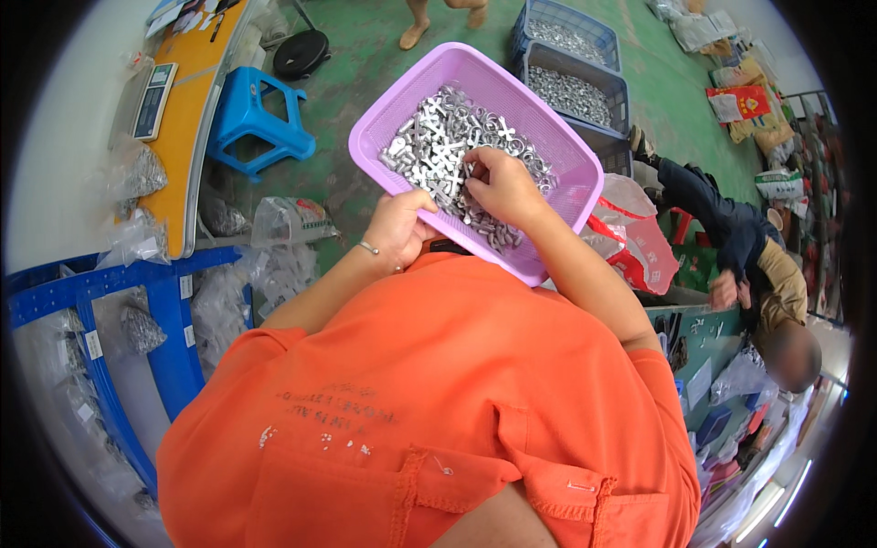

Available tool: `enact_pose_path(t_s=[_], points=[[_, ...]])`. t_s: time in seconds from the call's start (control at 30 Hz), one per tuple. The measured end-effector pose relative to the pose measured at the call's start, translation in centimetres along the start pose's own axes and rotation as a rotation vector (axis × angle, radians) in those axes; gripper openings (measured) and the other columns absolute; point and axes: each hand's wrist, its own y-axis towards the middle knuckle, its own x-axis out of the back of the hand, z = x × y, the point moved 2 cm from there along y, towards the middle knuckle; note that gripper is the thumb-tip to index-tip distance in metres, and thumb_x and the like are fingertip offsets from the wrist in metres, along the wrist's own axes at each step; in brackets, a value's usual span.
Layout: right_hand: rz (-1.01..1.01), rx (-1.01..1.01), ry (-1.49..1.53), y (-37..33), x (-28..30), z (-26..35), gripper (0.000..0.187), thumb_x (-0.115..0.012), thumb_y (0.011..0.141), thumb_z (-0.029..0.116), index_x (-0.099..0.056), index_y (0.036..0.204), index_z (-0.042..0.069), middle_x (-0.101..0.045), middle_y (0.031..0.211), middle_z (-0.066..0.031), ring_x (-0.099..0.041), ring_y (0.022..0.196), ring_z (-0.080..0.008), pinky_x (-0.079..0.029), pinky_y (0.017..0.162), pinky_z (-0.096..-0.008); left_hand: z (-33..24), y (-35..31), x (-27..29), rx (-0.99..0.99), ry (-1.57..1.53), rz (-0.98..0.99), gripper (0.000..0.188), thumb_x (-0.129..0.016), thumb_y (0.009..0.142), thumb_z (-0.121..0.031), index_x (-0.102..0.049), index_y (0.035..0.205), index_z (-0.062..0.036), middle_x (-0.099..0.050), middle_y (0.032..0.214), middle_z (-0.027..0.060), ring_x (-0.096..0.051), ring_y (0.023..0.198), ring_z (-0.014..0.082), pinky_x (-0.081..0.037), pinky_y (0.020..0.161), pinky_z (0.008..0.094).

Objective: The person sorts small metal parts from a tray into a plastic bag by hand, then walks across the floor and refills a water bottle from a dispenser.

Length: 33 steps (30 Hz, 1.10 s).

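A pink plastic basket [550, 123] is held against the front of my orange shirt, tilted a little. Inside it lies a heap of small silver metal pieces [438, 146], some cross-shaped and some like rings. My left hand [402, 226] grips the basket's near left rim, thumb over the edge and a thin bracelet at the wrist. Down among the metal pieces is my right hand [504, 185], its fingers bent and pinched together. What those fingertips hold, if anything, is hidden.
Beyond the basket stand blue-grey crates [571, 87] of metal parts. At left are a blue stool [260, 123], a yellow-topped table [196, 68] with a scale [153, 100], and a blue rack [164, 315]. A seated person [731, 219] works at right; another's feet [414, 35] show ahead.
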Motion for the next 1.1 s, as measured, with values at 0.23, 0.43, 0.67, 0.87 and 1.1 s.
enact_pose_path(t_s=[0.23,0.43,0.67,0.87,1.1], points=[[-0.038,-0.101,0.261,0.4,0.8,-1.9,0.025,-0.067,0.067,0.003,-0.053,0.087,0.001,-0.055,0.077,-0.0026,-0.053,0.067,-0.0099,-0.045,0.062,-0.0231,-0.3,-0.4,-0.5,-0.01,-0.018,-0.002,0.026,-0.046,0.07,0.005,-0.05,0.096,0.0039,-0.056,0.093,0.0138,-0.058,0.086,0.0273,-0.05,0.078,0.0459],[-0.035,-0.14,0.324,1.0,1.7,-3.3,0.024,-0.067,0.068,0.001,-0.053,0.087,0.001,-0.055,0.075,-0.0022,-0.053,0.066,-0.0095,-0.045,0.059,-0.0227,-0.7,-0.6,-0.7,-0.016,-0.019,-0.018,0.028,-0.045,0.07,0.005,-0.05,0.097,0.0045,-0.055,0.096,0.0147,-0.058,0.087,0.0285,-0.05,0.078,0.0461],[-0.046,-0.397,1.011,1.6,2.3,-2.4,0.016,-0.054,0.082,-0.001,-0.055,0.098,-0.003,-0.059,0.079,-0.0065,-0.059,0.067,-0.0132,-0.05,0.056,-0.0232,-0.4,0.3,0.2,0.006,-0.006,-0.038,0.033,-0.044,0.07,0.004,-0.046,0.102,0.0068,-0.054,0.098,0.0167,-0.057,0.09,0.0306,-0.048,0.081,0.0475],[-0.12,-0.273,1.109,2.9,2.6,-1.8,0.026,-0.054,0.078,-0.006,-0.047,0.104,-0.005,-0.059,0.079,-0.0102,-0.06,0.067,-0.016,-0.051,0.057,-0.0237,-0.6,0.8,0.4,0.022,-0.012,-0.021,0.02,-0.045,0.07,0.002,-0.048,0.089,0.0059,-0.054,0.093,0.0176,-0.057,0.088,0.0311,-0.048,0.081,0.0469],[-0.197,-0.313,1.111,2.6,2.6,-2.2,0.024,-0.056,0.077,-0.005,-0.049,0.1,-0.003,-0.059,0.078,-0.0103,-0.059,0.066,-0.0164,-0.051,0.056,-0.0256,-1.0,0.1,0.0,-0.005,-0.033,-0.024,0.017,-0.046,0.07,0.003,-0.048,0.087,0.0032,-0.053,0.09,0.0148,-0.056,0.084,0.0288,-0.048,0.081,0.0467]])
